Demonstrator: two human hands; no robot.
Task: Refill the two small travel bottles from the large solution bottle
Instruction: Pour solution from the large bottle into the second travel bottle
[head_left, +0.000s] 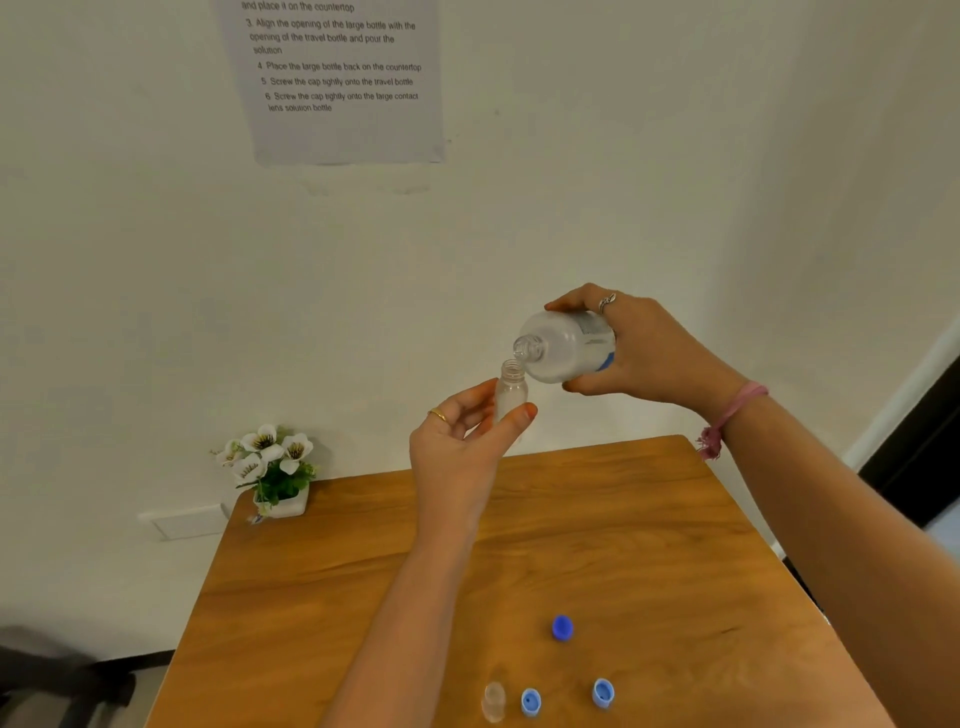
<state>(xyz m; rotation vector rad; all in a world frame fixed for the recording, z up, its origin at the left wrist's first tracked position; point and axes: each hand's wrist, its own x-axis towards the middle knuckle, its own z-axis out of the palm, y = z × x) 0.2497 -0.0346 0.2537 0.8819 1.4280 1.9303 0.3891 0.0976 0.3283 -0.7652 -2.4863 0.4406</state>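
Wooden counter (649, 530) below; left hand (457, 447) pinched small travel bottle (511, 389) upright, right hand (639, 353) gripped large solution bottle (566, 348) tipped mouth-to-mouth above it, probably for clean pouring. Second travel bottle (493, 701) left uncapped beside caps (531, 701).

- Plain indoor room, likely a home or staged test corner.
- Wooden table (597, 519) against a white wall (156, 260).
- Printed instruction sheet (337, 83) taped on the far wall.
- Small potted flowers (272, 467) at the table's far left corner.
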